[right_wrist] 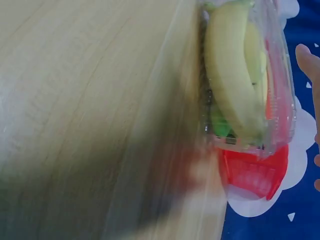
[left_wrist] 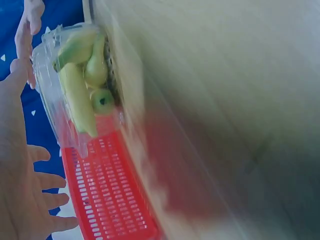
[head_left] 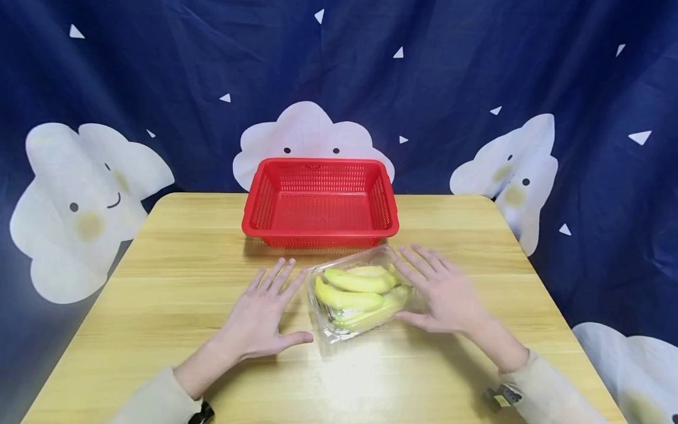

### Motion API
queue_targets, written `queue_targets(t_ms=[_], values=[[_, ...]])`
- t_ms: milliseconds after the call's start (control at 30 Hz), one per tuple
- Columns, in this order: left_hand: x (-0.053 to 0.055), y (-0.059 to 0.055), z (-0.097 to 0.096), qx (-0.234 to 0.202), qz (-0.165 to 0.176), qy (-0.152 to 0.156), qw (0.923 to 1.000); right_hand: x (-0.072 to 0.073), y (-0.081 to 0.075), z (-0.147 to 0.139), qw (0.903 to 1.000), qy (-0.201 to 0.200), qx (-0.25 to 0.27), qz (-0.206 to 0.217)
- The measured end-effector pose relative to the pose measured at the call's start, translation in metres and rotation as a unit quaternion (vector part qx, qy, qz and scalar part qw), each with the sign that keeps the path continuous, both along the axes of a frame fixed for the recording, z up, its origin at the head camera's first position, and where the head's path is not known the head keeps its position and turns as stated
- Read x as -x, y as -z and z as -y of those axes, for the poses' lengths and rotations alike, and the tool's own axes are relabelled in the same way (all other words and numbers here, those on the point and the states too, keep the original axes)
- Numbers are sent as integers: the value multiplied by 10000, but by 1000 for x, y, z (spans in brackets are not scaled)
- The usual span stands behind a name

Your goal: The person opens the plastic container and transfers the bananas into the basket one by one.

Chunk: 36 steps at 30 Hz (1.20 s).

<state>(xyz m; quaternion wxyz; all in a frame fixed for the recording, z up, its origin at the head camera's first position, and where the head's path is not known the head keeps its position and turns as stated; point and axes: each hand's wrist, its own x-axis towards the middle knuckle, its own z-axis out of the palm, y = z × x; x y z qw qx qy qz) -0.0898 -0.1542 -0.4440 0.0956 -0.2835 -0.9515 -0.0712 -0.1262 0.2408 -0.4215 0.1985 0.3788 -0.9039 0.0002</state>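
A clear plastic box [head_left: 331,337] with several yellow-green bananas [head_left: 349,299] in it rests on the table, slightly turned. To its left is my left hand [head_left: 256,321], fingers straight and spread, the thumb pointing at the box. My right hand [head_left: 445,294] is at the other side, fingers stretched out, overlapping the box's right edge in the head view. Neither hand is curled round anything. From the left wrist, the bananas [left_wrist: 77,95] show through the box wall. In the right wrist view, one large banana [right_wrist: 227,65] fills the near side of the box.
Behind the box, near the table's far edge, stands a red perforated plastic basket [head_left: 320,241], its inside bare. The wooden table [head_left: 159,306] has rounded far corners. A dark blue curtain [head_left: 445,70] with white clouds hangs behind and beside it.
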Motion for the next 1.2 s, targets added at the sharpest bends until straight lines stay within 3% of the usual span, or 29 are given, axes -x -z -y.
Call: queue_targets(t_ms=[167,633,1200], values=[[-2,2,-11,-25,16,18,10000,5,7,1,9996,-259,62,-21],[-3,4,-31,162,38,107,9998,10,21,2,9996,-222,-34,155],[0,4,-26,242,-36,203,9995,3,25,11,9999,-91,57,-101]])
